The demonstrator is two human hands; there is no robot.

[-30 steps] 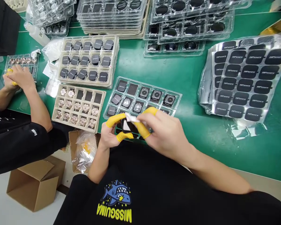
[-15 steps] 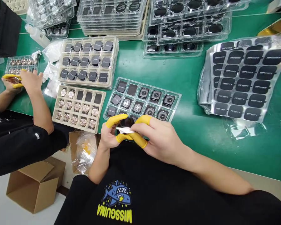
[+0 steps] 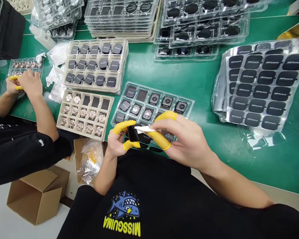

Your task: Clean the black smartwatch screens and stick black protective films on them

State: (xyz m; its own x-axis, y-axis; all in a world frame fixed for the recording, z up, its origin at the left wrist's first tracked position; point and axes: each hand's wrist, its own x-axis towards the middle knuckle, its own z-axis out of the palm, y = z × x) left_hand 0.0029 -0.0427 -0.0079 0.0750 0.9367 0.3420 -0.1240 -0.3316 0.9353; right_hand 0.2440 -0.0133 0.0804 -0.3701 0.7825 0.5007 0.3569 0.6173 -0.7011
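Note:
Between the yellow-cotted thumb and finger of my left hand (image 3: 118, 141) is a black square smartwatch case (image 3: 133, 133), gripped by its edges and tilted. My right hand (image 3: 181, 139), also with yellow finger cots, pinches a folded white wiping cloth (image 3: 142, 129). The cloth's tip reaches the right side of the case; whether it touches I cannot tell. Just beyond both hands lies a clear tray (image 3: 192, 105) of watch cases, some face down with their round sensor backs (image 3: 154, 98) up, some under black printed film. My hands hide its near part.
Left of the clear tray stand a beige tray of rose-gold watches (image 3: 83, 113) and stacked trays of black film-covered cases (image 3: 92, 64). Printed film sheets (image 3: 257, 89) lie at right. Clear trays (image 3: 206, 33) are piled behind. A co-worker's hands (image 3: 27, 83) work at far left.
My right hand has moved right and slightly up with the white cloth, uncovering more of the watch case. The case has turned more upright in my left hand.

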